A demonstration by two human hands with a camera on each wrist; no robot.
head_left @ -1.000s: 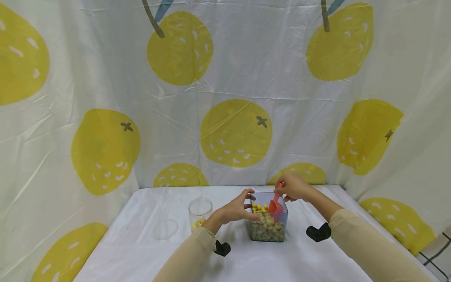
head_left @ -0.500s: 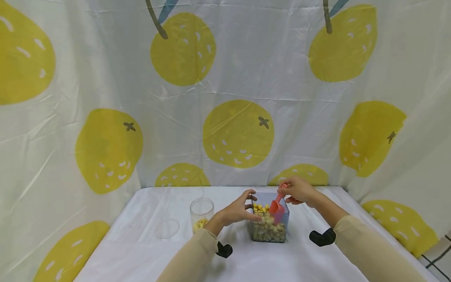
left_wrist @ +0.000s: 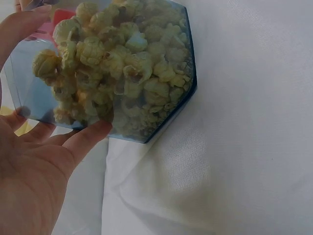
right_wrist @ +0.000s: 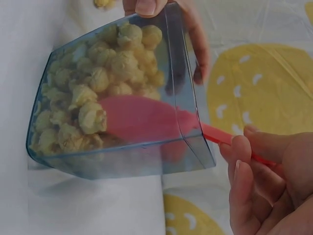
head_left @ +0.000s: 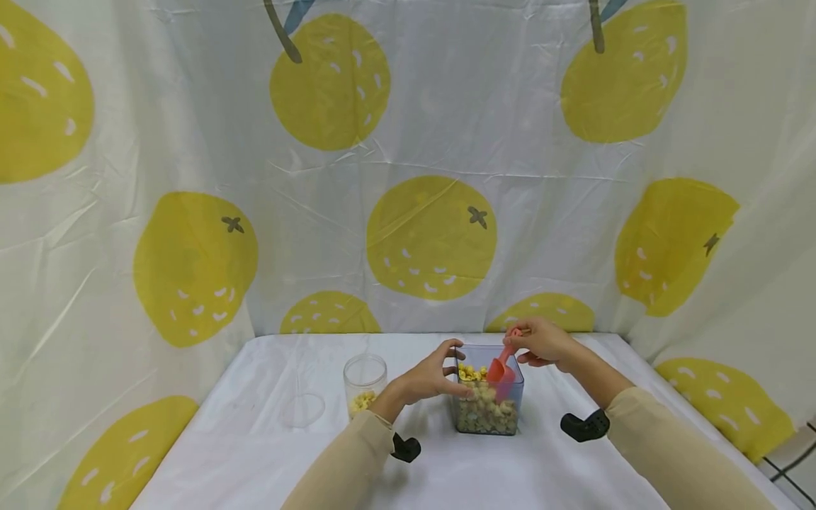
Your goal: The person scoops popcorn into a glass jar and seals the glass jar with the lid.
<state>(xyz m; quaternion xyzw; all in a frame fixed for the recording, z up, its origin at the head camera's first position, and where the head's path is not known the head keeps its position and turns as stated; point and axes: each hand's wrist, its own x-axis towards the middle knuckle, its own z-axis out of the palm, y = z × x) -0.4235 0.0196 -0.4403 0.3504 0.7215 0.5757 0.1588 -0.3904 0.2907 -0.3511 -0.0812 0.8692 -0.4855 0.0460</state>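
A clear, bluish square container [right_wrist: 122, 169] holds popcorn [left_wrist: 142, 63] and stands on the table. My left hand [head_left: 423, 379] grips its left side, the thumb against the front wall and the fingers round the far rim. With thumb and fingertips, my right hand [head_left: 542, 345] pinches the handle of a red scoop [head_left: 501, 370] above the container's right side. The scoop's bowl is down inside, among the popcorn, and its handle leans out over the rim to the right. In the right wrist view the bowl shows through the wall, popcorn partly covering its tip.
Left of the container stands a clear round jar [head_left: 365, 375] with some yellow popcorn in the bottom, partly behind my left wrist. A transparent round disc, perhaps a lid [head_left: 304, 410], lies farther left on the white tablecloth [head_left: 472, 474]. A lemon-print curtain [head_left: 433, 241] hangs behind.
Between a second and half a second ago, my right hand moved slightly right, tilting the scoop's handle the same way. Since then both hands have barely moved; the container has stayed in place.
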